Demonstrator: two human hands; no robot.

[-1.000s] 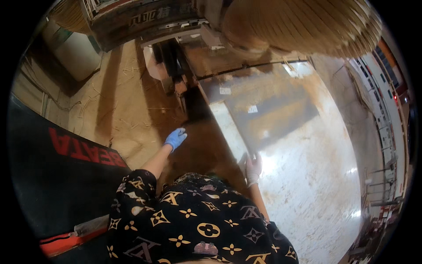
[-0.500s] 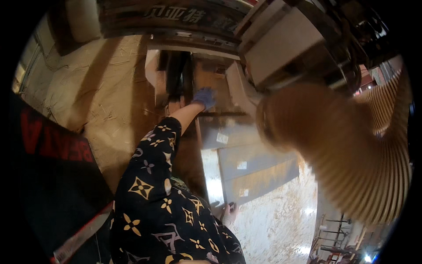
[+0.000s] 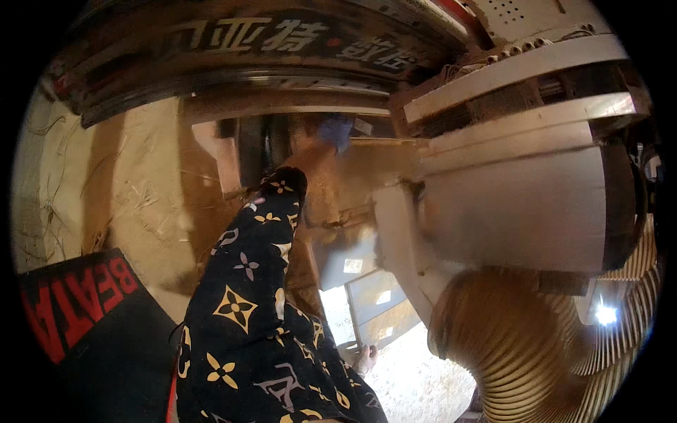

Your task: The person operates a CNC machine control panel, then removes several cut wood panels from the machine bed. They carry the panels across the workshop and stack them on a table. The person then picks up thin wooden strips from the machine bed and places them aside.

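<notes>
My left hand (image 3: 335,130), in a blue glove, reaches far forward into the gap under the dusty beam of a large woodworking machine (image 3: 508,204). It is blurred, and sawdust (image 3: 321,187) hangs below it. The sleeve on that arm is black with a gold and white pattern (image 3: 247,296). My right hand (image 3: 364,359) is low down, touching the near edge of a grey flat panel (image 3: 377,303) on the machine bed. Its fingers are too small to read.
A ribbed tan dust hose (image 3: 515,352) curves under the machine head at the lower right. A dark rail (image 3: 233,77) crosses the top. The sawdust-covered floor (image 3: 134,190) lies on the left, with a black mat with red letters (image 3: 77,317) at the lower left.
My head has tilted up and closer to the machine. My left hand has pushed further forward into the gap. My right hand has stayed at the panel's edge.
</notes>
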